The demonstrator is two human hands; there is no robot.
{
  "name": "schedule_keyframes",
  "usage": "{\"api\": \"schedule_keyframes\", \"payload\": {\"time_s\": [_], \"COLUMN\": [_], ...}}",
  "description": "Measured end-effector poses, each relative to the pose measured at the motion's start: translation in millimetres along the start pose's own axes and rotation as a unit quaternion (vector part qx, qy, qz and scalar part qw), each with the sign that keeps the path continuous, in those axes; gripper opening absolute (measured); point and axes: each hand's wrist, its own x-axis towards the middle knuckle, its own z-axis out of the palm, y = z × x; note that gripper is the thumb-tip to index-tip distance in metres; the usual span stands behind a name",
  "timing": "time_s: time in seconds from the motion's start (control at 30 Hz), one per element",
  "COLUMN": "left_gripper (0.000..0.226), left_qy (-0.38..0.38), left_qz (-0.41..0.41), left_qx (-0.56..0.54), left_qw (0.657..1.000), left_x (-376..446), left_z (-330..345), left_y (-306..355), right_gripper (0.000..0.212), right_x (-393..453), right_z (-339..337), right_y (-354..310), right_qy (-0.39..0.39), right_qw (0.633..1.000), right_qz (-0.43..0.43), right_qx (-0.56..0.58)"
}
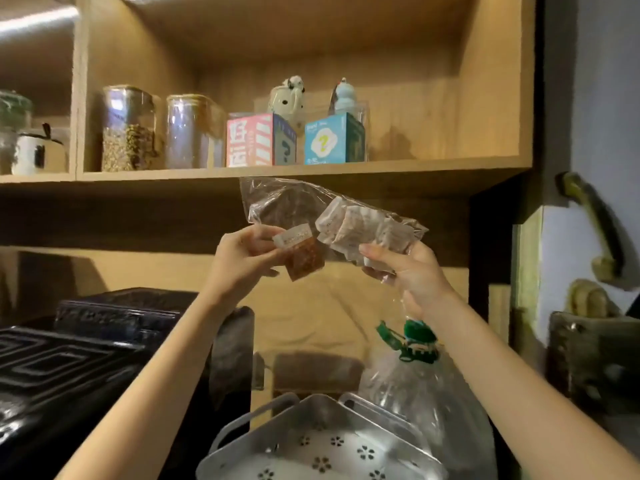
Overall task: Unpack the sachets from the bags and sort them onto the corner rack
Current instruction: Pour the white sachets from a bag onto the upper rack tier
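I hold a clear plastic bag (277, 202) up in front of the shelf. Several pale sachets (349, 223) are bunched inside it. My right hand (405, 271) grips the bag from below, around the sachets. My left hand (242, 258) pinches a single brown sachet (304, 258) with a white top strip at the bag's lower edge; whether it is fully out of the bag I cannot tell. The metal corner rack (311, 441), with flower-shaped holes in its tray, sits low in the middle.
A large clear bottle with a green cap (415, 341) stands just right of the rack. A black appliance (86, 358) fills the left. The wooden shelf (263, 169) above carries glass jars (128, 129), a pink box (256, 140) and a blue box (332, 140).
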Motion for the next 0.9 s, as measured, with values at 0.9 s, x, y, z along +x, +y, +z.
{"api": "schedule_keyframes", "payload": {"time_s": [0.9], "left_gripper": [0.01], "left_qy": [-0.021], "left_qz": [-0.249], "left_qx": [-0.123], "left_qw": [0.961], "left_x": [-115], "left_z": [11], "left_y": [-79], "right_gripper": [0.012], "right_x": [-88], "right_z": [-44], "right_y": [83], "right_qy": [-0.026], "right_qw": [0.983], "right_qz": [0.175], "right_qx": [-0.049]}}
